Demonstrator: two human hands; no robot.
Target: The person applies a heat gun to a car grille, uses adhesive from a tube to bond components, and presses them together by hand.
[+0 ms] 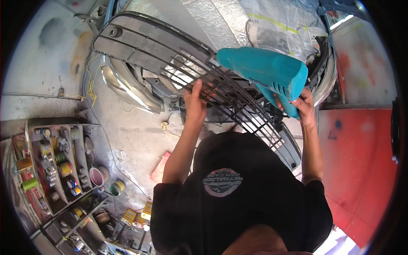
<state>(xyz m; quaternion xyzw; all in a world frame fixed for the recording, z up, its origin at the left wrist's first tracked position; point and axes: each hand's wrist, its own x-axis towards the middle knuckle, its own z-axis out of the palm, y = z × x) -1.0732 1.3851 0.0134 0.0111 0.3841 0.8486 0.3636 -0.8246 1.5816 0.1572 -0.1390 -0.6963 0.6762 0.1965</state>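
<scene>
A long dark plastic grille [127, 46] with slats lies diagonally across the front of a vehicle whose chrome bumper [123, 91] shows at both sides. My left hand [196, 98] grips the grille's slats near its middle, thumb on top and fingers partly behind the bars. My right hand [304, 106] is wrapped round the handle of a teal heat gun [272, 68]. The gun lies over the grille's upper slats, nozzle pointing left at its top edge; whether the tip touches the plastic I cannot tell.
Foil and plastic sheeting [280, 21] cover the vehicle ahead. At left, metal shelves [53, 165] hold cans and jars; buckets [97, 176], a yellow cord [90, 87] and boxes [129, 216] are on the floor around them. A red panel [355, 165] stands at right.
</scene>
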